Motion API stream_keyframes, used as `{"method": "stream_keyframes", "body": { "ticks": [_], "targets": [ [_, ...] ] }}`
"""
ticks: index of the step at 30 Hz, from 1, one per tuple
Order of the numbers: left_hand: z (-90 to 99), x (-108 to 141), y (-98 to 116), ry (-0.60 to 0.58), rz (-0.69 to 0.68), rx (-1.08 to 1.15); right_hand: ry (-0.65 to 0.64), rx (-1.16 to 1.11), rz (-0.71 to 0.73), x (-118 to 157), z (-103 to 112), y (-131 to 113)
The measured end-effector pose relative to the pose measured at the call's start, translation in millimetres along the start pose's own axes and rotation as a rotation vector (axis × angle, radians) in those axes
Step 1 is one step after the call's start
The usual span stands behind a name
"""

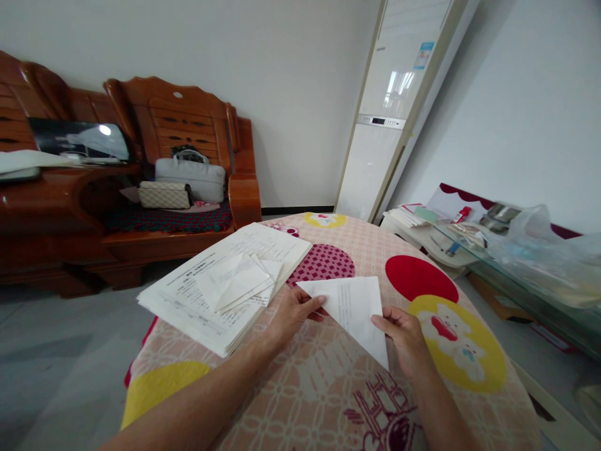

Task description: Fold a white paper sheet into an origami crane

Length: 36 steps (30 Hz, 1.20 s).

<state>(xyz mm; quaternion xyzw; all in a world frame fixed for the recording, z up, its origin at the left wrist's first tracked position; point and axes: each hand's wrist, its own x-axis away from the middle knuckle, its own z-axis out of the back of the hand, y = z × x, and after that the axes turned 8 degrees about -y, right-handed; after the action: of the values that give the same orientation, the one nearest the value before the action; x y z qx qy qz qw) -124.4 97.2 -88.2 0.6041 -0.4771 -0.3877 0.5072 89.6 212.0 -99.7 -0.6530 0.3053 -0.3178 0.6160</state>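
Note:
A sheet of white paper folded into a triangle is held between my two hands, just above or on the patterned tablecloth. My left hand pinches its left side, thumb on top. At the right edge, my right hand grips the paper with the thumb over it and the fingers beneath. Faint printed lines show through the paper. To the left lies a thick stack of printed sheets, with several folded paper triangles resting on top.
The round table stands near a glass-topped side table with a plastic bag and papers at right. Behind are a tall white air conditioner and a wooden sofa holding a grey bag and a checked purse.

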Motion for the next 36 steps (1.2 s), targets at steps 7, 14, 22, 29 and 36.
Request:
{"method": "stream_keyframes", "body": {
  "ticks": [7,14,22,29,36],
  "targets": [
    [2.1,0,1,0.096,-0.058,0.030,-0.138,-0.036,-0.005,5,-9,-2],
    [-6.2,5,7,-0.029,-0.066,0.075,-0.115,0.014,0.022,11,-23,-3],
    [-8.0,2,-3,0.000,0.039,0.284,-0.154,-0.049,-0.029,21,-44,-8],
    [-10.7,5,-6,-0.200,0.220,0.283,-0.021,-0.177,-0.126,19,-54,-3],
    [-19.1,7,-8,-0.292,0.277,0.238,0.127,-0.143,-0.105,16,-54,-1]
  ]
}}
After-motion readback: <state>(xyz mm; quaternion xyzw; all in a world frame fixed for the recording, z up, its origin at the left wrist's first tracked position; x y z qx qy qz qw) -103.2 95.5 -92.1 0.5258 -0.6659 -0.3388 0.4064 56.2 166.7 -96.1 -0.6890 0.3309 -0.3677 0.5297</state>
